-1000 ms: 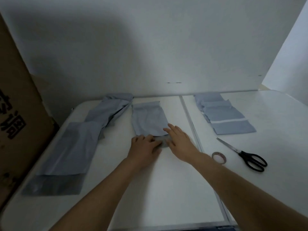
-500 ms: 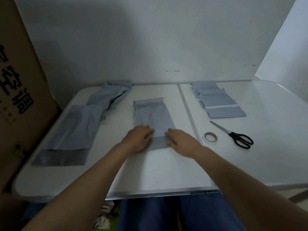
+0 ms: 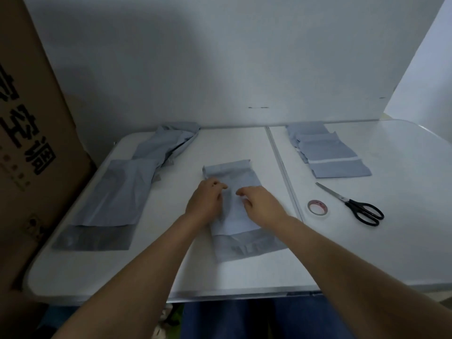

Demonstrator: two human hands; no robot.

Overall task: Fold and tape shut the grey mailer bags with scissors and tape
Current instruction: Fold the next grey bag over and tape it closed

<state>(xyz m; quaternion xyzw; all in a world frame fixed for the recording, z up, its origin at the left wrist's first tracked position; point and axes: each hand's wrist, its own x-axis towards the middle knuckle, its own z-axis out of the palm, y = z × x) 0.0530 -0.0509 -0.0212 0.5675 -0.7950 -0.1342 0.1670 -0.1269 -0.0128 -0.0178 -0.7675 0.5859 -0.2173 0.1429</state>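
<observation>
A grey mailer bag [image 3: 234, 211] lies lengthwise in the middle of the white table [image 3: 122, 265], its darker flap end towards me. My left hand [image 3: 205, 201] rests on the bag's left side with fingers curled at its middle. My right hand [image 3: 261, 204] lies on the bag's right side, fingertips bent down onto it. Whether either hand pinches the plastic is not visible. A roll of tape [image 3: 317, 207] sits right of the table seam, with black-handled scissors [image 3: 355, 207] just beyond it.
A pile of unfolded grey mailers [image 3: 117, 192] stretches along the table's left side. Several folded mailers [image 3: 327, 155] are stacked at the back right. A large cardboard box [image 3: 24, 143] stands at the left. A white wall closes the back.
Both hands have moved up the bag from its near end to its middle. More of the bag's flap end now shows in front of my wrists. The camera has tilted down.
</observation>
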